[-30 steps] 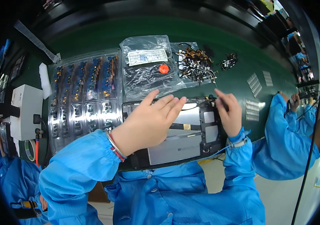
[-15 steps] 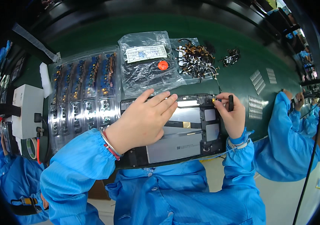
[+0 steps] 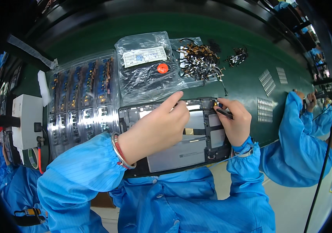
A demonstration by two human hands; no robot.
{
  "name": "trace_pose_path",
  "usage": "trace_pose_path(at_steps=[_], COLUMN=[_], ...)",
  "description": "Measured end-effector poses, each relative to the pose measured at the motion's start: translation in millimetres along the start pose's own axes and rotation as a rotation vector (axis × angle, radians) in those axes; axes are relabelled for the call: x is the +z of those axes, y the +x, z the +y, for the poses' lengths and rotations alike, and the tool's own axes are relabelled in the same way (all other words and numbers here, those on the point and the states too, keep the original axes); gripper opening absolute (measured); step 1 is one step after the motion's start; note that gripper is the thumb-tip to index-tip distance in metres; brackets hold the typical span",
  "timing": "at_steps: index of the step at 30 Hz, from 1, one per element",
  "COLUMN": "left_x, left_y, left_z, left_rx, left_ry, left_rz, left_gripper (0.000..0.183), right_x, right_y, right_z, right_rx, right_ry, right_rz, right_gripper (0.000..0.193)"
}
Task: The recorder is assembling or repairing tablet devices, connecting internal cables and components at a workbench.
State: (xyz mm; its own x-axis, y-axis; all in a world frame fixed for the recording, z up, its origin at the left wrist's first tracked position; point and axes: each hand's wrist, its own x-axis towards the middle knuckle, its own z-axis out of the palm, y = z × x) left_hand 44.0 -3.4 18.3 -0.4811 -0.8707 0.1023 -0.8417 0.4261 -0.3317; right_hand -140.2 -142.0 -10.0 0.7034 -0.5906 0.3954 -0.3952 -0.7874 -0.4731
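An opened black tablet housing [image 3: 138,171] lies at the table's near edge, a large silver-grey battery [image 3: 177,157] inside it. My left hand [image 3: 156,126] reaches over the housing's left half. Its index finger points away from me, apart from the other fingers, which bend down toward the upper part. The thumb is hidden, and I see nothing held there. At the top right corner my right hand [image 3: 236,120] grips a slim black tool [image 3: 224,113] whose exact kind is unclear. Its fingertips are beside a small yellow part [image 3: 215,104] at the housing's edge.
Clear plastic trays [image 3: 81,97] of small circuit boards lie left. Beyond the tablet are a clear plastic bag [image 3: 146,81], a heap of flex cables [image 3: 201,62] and a smaller pile [image 3: 237,57]. Sheets of small parts [image 3: 265,110] lie right, near a co-worker's blue sleeve [image 3: 292,128].
My left hand's outstretched fingers have bent, leaving the index extended. The black tool in my right hand has tipped from upright to slanting. The tablet appears slightly farther left in view.
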Motion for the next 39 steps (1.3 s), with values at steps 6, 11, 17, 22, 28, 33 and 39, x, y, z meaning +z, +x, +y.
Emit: trace_pose_path(at_steps=[6, 11, 17, 22, 28, 33, 39], left_x=[4, 12, 12, 3, 9, 9, 9], left_y=[-9, -19, -19, -19, -28, -26, -26], left_z=[2, 5, 5, -3, -19, 2, 6], left_rx=[-0.154, -0.306, -0.291, -0.309, -0.423, -0.350, -0.382], left_ry=[-0.012, -0.190, -0.182, -0.398, -0.697, -0.489, -0.454], left_rz=[0.031, 0.109, 0.119, 0.076, -0.033, 0.040, 0.031], left_gripper=[0.024, 0.029, 0.028, 0.042, 0.058, 0.058, 0.056], right_x=[-1, -2, -3, -6, -9, -3, -2], right_y=[4, 2, 2, 4, 6, 7, 5], right_z=[2, 2, 2, -1, -2, 3, 3], right_rx=[0.071, 0.095, 0.098, 0.122, 0.295, 0.273, 0.234], right_ry=[0.139, 0.156, 0.166, 0.186, 0.311, 0.251, 0.194], right_rz=[-0.012, -0.016, -0.018, -0.026, -0.038, -0.029, -0.036], right_gripper=[0.022, 0.021, 0.021, 0.021, 0.019, 0.019, 0.019])
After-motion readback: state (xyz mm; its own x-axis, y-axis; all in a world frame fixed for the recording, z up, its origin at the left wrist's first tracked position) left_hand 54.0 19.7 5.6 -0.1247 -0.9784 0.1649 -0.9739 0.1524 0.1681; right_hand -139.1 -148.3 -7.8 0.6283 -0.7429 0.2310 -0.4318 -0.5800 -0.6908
